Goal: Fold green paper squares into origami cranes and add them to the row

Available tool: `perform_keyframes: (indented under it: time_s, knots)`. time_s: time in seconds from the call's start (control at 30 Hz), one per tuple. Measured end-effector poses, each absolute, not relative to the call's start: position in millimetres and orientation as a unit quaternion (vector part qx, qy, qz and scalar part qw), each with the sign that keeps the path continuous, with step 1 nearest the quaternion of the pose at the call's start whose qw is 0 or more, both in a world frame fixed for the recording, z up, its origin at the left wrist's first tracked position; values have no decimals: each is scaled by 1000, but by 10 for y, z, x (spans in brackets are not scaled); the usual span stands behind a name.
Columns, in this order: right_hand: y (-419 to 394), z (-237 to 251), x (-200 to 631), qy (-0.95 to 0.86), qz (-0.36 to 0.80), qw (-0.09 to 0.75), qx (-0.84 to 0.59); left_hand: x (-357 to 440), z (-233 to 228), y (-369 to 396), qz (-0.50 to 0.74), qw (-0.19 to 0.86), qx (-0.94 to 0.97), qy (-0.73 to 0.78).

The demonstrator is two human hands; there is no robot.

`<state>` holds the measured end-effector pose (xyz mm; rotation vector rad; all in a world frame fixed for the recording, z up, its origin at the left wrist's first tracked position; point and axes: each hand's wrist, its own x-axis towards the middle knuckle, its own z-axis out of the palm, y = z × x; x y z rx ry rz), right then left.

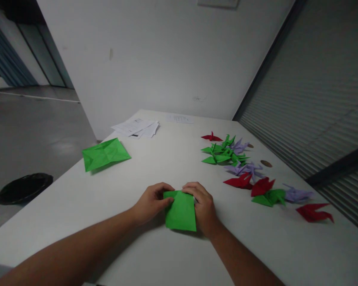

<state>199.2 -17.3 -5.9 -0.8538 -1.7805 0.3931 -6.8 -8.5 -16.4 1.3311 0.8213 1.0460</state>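
A green sheet of origami paper (pixel 180 214), folded down to a small square, is held low over the white table in front of me. My left hand (pixel 153 202) grips its upper left corner, the thumb on the near face and the fingers behind. At the upper right edge, my right hand (pixel 203 208) is closed on the same paper, with its fingers along the top and side. The parts of the fingers behind the paper are hidden. Off to the left, a larger creased green sheet (pixel 106 154) lies at the table's edge.
Folded paper cranes in red (pixel 240 181), green (pixel 216 158) and purple (pixel 298 194) cluster along the table's right side. Printed sheets (pixel 134 128) lie at the back left. A black-lined bin (pixel 24 188) stands on the floor at left. A wall and window blinds border the table (pixel 155 163).
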Motion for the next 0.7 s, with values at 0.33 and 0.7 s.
perform_keyframes:
  time_s: [0.33,0.7]
  knots:
    - [-176,-66,1967,-758,156,502,-386,-22,-133,-118,447,566,567,398]
    - [-170,-16,1930,-802,63,470,-362,-11,-141,-117,451,563,554,416]
